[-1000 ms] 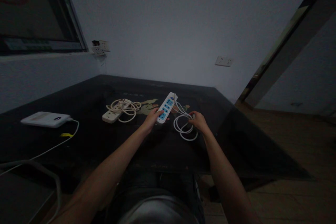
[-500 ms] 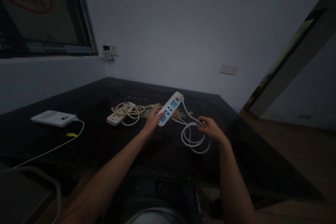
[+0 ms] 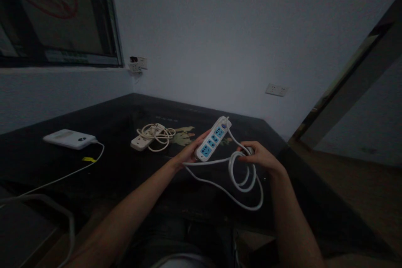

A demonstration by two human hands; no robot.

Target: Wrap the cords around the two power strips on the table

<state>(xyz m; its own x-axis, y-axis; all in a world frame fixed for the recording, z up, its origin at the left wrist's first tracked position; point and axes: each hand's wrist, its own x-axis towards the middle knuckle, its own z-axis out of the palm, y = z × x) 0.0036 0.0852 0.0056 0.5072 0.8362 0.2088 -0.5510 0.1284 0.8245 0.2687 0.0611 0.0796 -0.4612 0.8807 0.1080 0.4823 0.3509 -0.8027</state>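
Observation:
My left hand (image 3: 188, 155) holds a white power strip (image 3: 213, 138) with blue sockets, lifted off the black table (image 3: 119, 167) and tilted up to the right. Its white cable (image 3: 241, 178) hangs in loose loops below. My right hand (image 3: 259, 155) grips the coiled part of that cable near the plug end. Both hands are above the table's middle.
A second cream power strip with a tangled cord (image 3: 152, 134) lies further back on the table. A flat white device (image 3: 69, 138) with a white cable sits at the left. Wall sockets (image 3: 276, 90) are on the far wall; a window (image 3: 53, 12) is at the upper left.
Both hands have lifted the power strip and its cable off the table and drawn them closer. The cable loops now hang free under my right hand.

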